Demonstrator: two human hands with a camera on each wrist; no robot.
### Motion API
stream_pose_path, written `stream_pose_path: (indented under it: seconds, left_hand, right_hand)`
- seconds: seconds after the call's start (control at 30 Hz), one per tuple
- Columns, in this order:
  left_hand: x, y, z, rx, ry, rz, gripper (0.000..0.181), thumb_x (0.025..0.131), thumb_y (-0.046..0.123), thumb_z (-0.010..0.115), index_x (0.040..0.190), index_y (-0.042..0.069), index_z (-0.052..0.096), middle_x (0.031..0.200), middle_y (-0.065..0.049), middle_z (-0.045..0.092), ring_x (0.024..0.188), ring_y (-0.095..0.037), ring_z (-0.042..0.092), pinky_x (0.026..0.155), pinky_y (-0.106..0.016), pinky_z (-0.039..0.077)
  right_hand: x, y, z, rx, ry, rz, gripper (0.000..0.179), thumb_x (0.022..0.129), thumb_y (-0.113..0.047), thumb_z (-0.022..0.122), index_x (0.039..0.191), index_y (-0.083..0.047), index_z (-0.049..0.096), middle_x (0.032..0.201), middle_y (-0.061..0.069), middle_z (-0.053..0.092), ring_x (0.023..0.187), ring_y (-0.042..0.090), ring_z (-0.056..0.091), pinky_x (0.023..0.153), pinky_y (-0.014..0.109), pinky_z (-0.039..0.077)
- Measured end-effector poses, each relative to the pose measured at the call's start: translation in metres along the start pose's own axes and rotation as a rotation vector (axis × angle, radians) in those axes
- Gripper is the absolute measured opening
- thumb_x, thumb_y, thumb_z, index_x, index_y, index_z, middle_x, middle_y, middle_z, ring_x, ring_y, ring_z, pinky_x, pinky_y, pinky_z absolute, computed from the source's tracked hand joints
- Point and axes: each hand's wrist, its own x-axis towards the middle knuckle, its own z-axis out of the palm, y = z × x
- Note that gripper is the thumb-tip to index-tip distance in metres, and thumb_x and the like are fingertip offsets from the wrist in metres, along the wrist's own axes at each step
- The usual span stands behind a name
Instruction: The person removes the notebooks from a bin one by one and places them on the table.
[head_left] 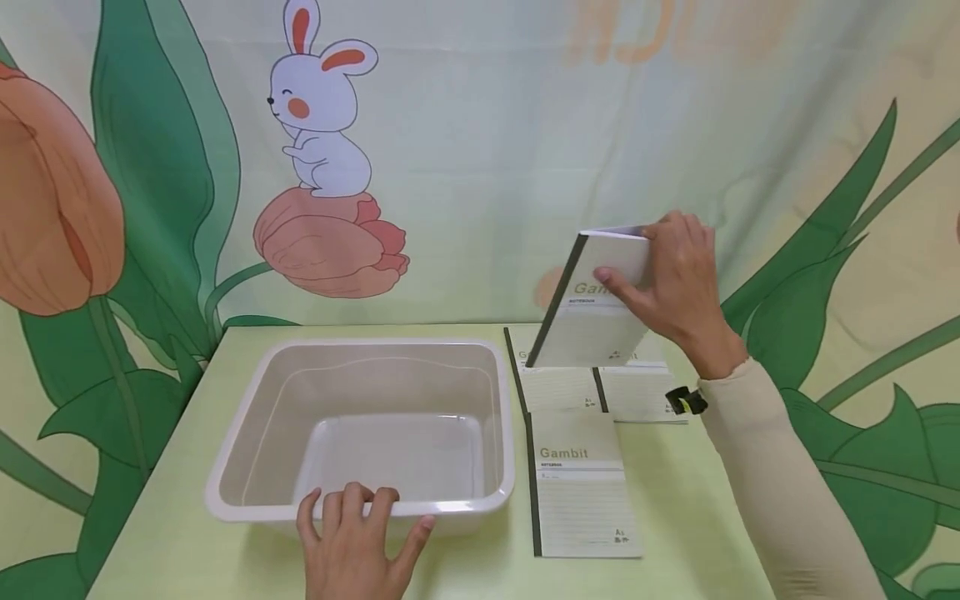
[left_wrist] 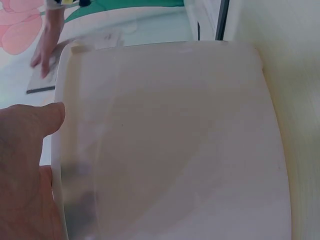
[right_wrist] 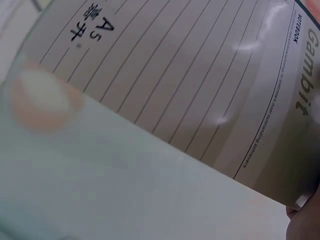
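My left hand point(head_left: 354, 542) grips the near rim of a pale plastic basin point(head_left: 504, 433), fingers hooked over the edge and thumb on the outer side. The basin's outer wall point(left_wrist: 170, 140) fills much of the left wrist view. Raised at the right, my right hand point(head_left: 678, 279) holds a Gambit notebook point(head_left: 573, 333) with a dark spine, thumb on the cover and fingers behind the top. This notebook stands tilted over the table's far side. In the right wrist view, its lined cover point(right_wrist: 165, 75) shows "A5" close up.
Right of the basin lie a near notebook point(head_left: 581, 512), a back left notebook point(head_left: 558, 390) and a back right notebook point(head_left: 637, 396), all with dark spines. They rest on a light green table point(head_left: 697, 517). Behind hangs a cloth printed with a rabbit point(head_left: 322, 125) and tulips.
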Motion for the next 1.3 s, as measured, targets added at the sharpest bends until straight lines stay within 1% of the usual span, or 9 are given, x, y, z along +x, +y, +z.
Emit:
stream_pose_path:
  seconds: [0.13,0.33,0.43,0.57,0.67,0.77,0.9,1.1,1.3]
  left_hand:
    - [-0.001,0.000,0.000,0.002,0.006,0.005,0.069,0.092,0.076,0.030,0.093,0.015,0.062,0.085,-0.006,0.051,0.084,-0.032,0.049,0.103,-0.058,0.024]
    - [0.000,0.000,0.000,-0.011,0.021,0.010,0.065,0.091,0.074,0.037,0.093,0.014,0.062,0.085,-0.006,0.051,0.083,-0.032,0.048,0.103,-0.058,0.025]
    - [0.001,0.000,0.000,-0.018,0.027,0.007,0.065,0.090,0.074,0.039,0.092,0.013,0.062,0.086,-0.007,0.051,0.083,-0.032,0.048,0.103,-0.059,0.025]
    - [0.001,0.002,-0.001,-0.017,0.021,0.004,0.067,0.091,0.075,0.035,0.092,0.013,0.062,0.086,-0.007,0.052,0.083,-0.031,0.048,0.103,-0.058,0.025]
    - [0.001,0.003,-0.002,-0.011,0.009,0.000,0.069,0.091,0.075,0.032,0.092,0.014,0.062,0.086,-0.007,0.052,0.083,-0.032,0.048,0.103,-0.059,0.025]
    - [0.001,0.003,-0.002,-0.006,0.000,-0.003,0.069,0.092,0.075,0.032,0.093,0.014,0.062,0.087,-0.007,0.052,0.083,-0.032,0.048,0.103,-0.059,0.025]
    - [0.001,0.001,-0.003,-0.003,0.001,-0.004,0.069,0.092,0.076,0.032,0.093,0.014,0.062,0.087,-0.008,0.052,0.083,-0.032,0.048,0.103,-0.059,0.025]
    - [0.002,0.000,-0.004,-0.008,0.000,-0.006,0.069,0.091,0.076,0.033,0.093,0.014,0.063,0.086,-0.007,0.052,0.083,-0.032,0.048,0.103,-0.058,0.025]
    - [0.000,0.001,-0.004,-0.010,-0.020,-0.013,0.064,0.090,0.074,0.039,0.094,0.014,0.063,0.087,-0.007,0.053,0.084,-0.032,0.049,0.103,-0.057,0.025]
  right_hand:
    - [-0.034,0.025,-0.004,-0.073,-0.088,0.064,0.081,0.085,-0.075,0.048,0.102,0.004,0.054,0.085,0.019,0.048,0.079,0.035,0.042,0.077,0.049,0.029]
    - [-0.075,0.053,-0.012,-0.149,-0.174,0.096,0.063,0.080,-0.057,0.067,0.096,0.003,0.053,0.083,0.016,0.047,0.081,0.034,0.043,0.077,0.050,0.030]
    - [-0.095,0.063,-0.016,-0.173,-0.219,0.112,0.059,0.080,-0.054,0.069,0.090,0.000,0.050,0.081,0.014,0.046,0.079,0.032,0.042,0.076,0.048,0.029]
    - [-0.120,0.076,-0.021,-0.173,-0.277,0.124,0.054,0.080,-0.051,0.071,0.085,-0.003,0.047,0.076,0.010,0.045,0.075,0.028,0.041,0.073,0.043,0.026]
    - [-0.137,0.084,-0.023,-0.151,-0.335,0.149,0.050,0.080,-0.050,0.071,0.085,-0.005,0.048,0.074,0.007,0.045,0.071,0.024,0.041,0.072,0.041,0.026]
    - [-0.153,0.092,-0.023,-0.135,-0.423,0.195,0.047,0.083,-0.052,0.069,0.088,-0.008,0.051,0.074,0.004,0.048,0.070,0.021,0.042,0.073,0.040,0.028]
    - [-0.171,0.103,-0.011,-0.121,-0.553,0.243,0.046,0.087,-0.056,0.063,0.090,-0.011,0.053,0.074,0.000,0.050,0.070,0.018,0.043,0.072,0.038,0.030]
    - [-0.187,0.122,0.021,-0.116,-0.678,0.277,0.048,0.091,-0.061,0.056,0.085,-0.013,0.051,0.070,0.000,0.049,0.067,0.017,0.044,0.067,0.035,0.028]
    - [-0.204,0.128,0.048,-0.111,-0.820,0.307,0.055,0.091,-0.067,0.051,0.093,-0.012,0.053,0.076,0.000,0.053,0.072,0.018,0.047,0.066,0.038,0.033]
